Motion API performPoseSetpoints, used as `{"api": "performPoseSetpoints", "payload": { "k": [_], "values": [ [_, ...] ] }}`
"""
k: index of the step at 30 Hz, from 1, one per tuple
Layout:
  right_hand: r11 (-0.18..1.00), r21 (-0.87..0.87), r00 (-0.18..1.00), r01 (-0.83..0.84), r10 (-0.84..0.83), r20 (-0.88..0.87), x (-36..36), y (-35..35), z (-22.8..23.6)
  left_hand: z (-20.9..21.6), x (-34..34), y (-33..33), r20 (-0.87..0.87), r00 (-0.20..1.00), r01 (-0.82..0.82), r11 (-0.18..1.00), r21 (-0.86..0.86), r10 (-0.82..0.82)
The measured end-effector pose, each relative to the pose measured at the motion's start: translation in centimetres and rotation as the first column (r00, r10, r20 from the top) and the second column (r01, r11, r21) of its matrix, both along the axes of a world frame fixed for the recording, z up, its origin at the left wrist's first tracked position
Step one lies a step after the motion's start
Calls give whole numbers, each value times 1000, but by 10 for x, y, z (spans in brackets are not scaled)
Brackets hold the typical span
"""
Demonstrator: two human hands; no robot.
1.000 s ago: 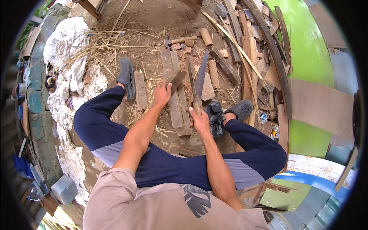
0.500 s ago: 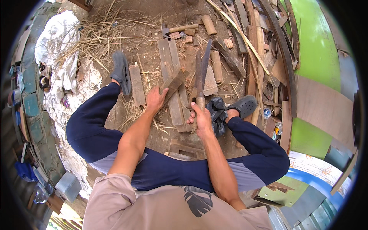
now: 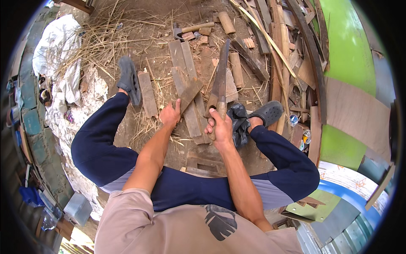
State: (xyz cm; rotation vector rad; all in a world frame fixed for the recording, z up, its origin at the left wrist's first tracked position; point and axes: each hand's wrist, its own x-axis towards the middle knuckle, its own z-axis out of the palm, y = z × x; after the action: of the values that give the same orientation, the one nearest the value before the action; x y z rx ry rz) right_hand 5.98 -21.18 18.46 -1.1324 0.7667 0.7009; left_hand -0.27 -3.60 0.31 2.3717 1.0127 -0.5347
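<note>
My left hand [image 3: 170, 113] is closed on the near end of a short wooden board [image 3: 191, 95]. The board slants over flat planks [image 3: 195, 114] lying on the dirt. My right hand [image 3: 219, 127] grips the wooden handle of a machete [image 3: 219, 80], whose long dark blade points away from me. Another wooden handle [image 3: 212, 103] shows beside the blade, just left of it; most of that tool is hidden. The machete is a little to the right of the board, and the two are apart.
A hammer-like tool [image 3: 190, 28] lies beyond the planks, near round wood pieces [image 3: 226, 23]. Long timbers [image 3: 277, 55] are piled at right. Dry straw [image 3: 108, 40] and a white cloth [image 3: 57, 46] lie at left. A black plastic bag [image 3: 239, 125] sits by my right foot.
The machete blade has shifted slightly left and now overlaps the tool beside it. My left hand and the board have moved only slightly.
</note>
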Motion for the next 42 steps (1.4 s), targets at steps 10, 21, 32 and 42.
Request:
{"api": "performPoseSetpoints", "payload": {
  "k": [10, 21, 32, 42],
  "values": [
    [999, 27, 974, -33, 38, -225, -4, 44, -36, -6, -2, 1, -26, 998, -56, 997, -49, 55],
    [997, -68, 999, 36, -37, -14, -1, 37, -37, -11, -2, 4, -22, 998, -58, 996, -68, 57],
    [872, 357, 889, 335, -167, -428, 3, 39, -47, -8, -3, 3, 13, 997, -72, 995, -68, 73],
    [998, 55, 999, 32, -32, 11, 2, 36, -4, -6, -3, 5, 14, 997, -69, 995, -77, 70]
  ]
}}
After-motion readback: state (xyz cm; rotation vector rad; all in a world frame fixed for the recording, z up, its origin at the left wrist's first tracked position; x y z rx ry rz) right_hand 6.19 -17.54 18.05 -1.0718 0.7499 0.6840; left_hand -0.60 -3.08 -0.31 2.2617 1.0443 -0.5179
